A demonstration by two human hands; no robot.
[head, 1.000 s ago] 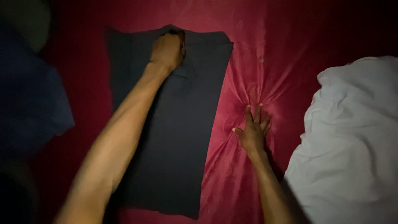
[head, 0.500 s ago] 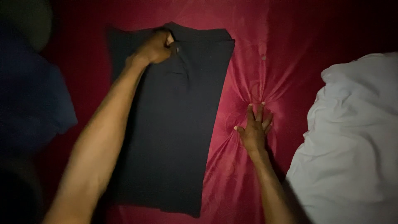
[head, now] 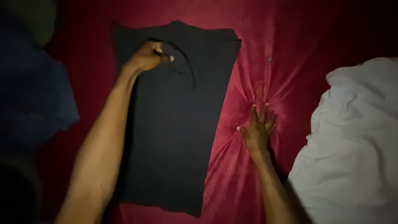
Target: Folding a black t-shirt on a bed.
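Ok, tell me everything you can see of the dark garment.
The dark garment is black or very dark cloth, folded into a long narrow panel lying flat on the red sheet. Its top edge is uneven, its lower edge slants. The left hand pinches a fold near the top, raising a curved ridge. The right hand rests on the sheet beside it.

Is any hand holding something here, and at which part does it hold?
The left hand pinches the dark folded garment near its top edge, lifting a small fold. The right hand holds nothing; it presses flat on the red sheet.
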